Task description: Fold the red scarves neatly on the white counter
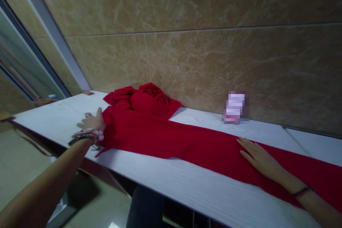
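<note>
- Cloth (171,139), plain red, is stretched in a long band along a pale, wood-grained surface (197,185), its right end cut off from view.
- Right hand (260,158) is laid palm-down on the cloth's right-hand stretch; the grip is open, nothing clasped, the flat placement apparently chosen so that the fabric is pressed smooth and steadied.
- Left hand (93,122) is set at the cloth's left end, thumb and fingers splayed; the grip is open, with no fabric seen pinched, and the edge is perhaps being squared there.
- Bunched red fabric (144,103) is heaped behind the cloth's left part, near the tiled wall (187,57), probably so that the flat band is not crowded. Whether the two are one piece cannot be told.
- Pixelated upright object (235,105) is stood behind the cloth and seems to be leaned on the wall for support.
- Bracelets (87,135) are worn at the cloth's left end, on the left wrist.
- No brand, label or writing can be read on or around the cloth; any lettering on the object is masked.
</note>
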Available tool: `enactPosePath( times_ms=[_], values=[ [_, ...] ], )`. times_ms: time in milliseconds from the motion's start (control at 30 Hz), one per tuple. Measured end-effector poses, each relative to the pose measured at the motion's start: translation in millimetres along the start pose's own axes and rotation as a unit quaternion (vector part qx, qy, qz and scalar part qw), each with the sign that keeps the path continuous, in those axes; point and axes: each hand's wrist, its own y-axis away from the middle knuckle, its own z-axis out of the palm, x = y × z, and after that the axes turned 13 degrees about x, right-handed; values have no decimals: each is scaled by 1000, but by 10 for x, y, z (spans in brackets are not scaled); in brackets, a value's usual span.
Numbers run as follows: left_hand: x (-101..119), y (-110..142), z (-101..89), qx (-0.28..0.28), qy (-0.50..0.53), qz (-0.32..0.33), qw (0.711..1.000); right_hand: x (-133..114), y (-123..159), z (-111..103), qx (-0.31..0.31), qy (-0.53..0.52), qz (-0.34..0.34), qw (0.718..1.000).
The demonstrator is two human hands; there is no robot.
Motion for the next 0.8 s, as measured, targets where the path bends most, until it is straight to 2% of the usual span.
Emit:
enactPosePath(
  times_ms=[33, 100, 167, 200, 267, 333, 467, 567, 633, 733, 800],
  values=[
    [140, 84, -5, 23, -7, 0, 1000, -13, -7, -20, -7, 1, -1, 1000],
    [429, 269, 21, 38, 43, 89, 994, -40, -18, -68, -28, 4, -7, 1000],
    [657, 456, 97, -21, 103, 179, 978, -57, -14, -121, -49, 7, -11, 999],
    [728, 539, 145, -74, 124, 235, 961, -59, -5, -149, -55, 9, -13, 998],
    [773, 658, 234, -172, 143, 327, 918, -48, 29, -204, -62, 10, -19, 998],
    [716, 702, 288, -224, 144, 373, 889, -17, 75, -254, -65, 9, -23, 998],
    [558, 622, 307, -241, 139, 395, 876, 45, 140, -326, -82, 10, -18, 996],
    [674, 535, 265, -231, 133, 400, 877, 4, 105, -351, -97, 8, -7, 995],
    [946, 520, 194, -199, 149, 411, 877, -106, 33, -350, -90, 3, -4, 996],
    [1581, 622, 45, -142, 208, 420, 872, -386, -110, -310, -57, -13, -9, 998],
    [2005, 762, -30, -149, 242, 428, 858, -575, -190, -260, -51, -23, -24, 998]
  ],
)
